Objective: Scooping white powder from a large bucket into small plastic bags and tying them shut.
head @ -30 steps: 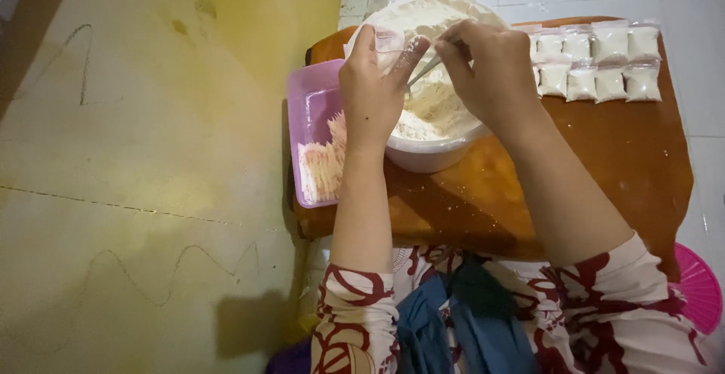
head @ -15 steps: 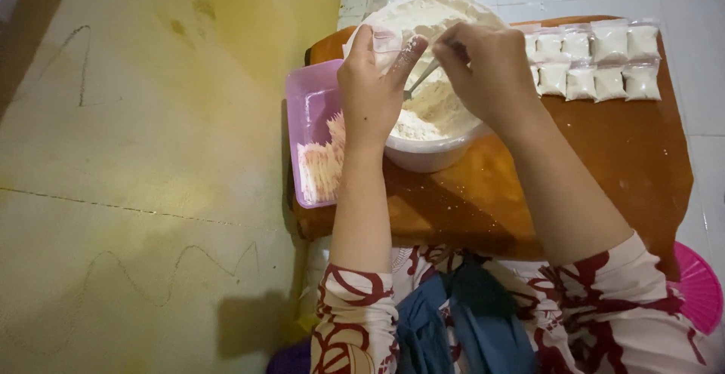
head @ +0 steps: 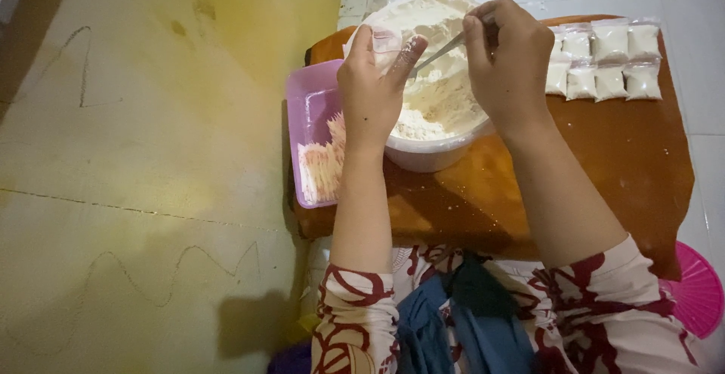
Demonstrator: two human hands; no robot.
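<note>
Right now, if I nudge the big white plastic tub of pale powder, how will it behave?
The big white plastic tub looks well filled, so probably heavy and slow to slide. It sits near the edge of the small brown wooden table, so a hard push might tip it. The loose powder would likely spill or puff.

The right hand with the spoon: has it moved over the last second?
No. The right hand holds the spoon in the same spot above the white bowl, level with the row of filled packets.
</note>
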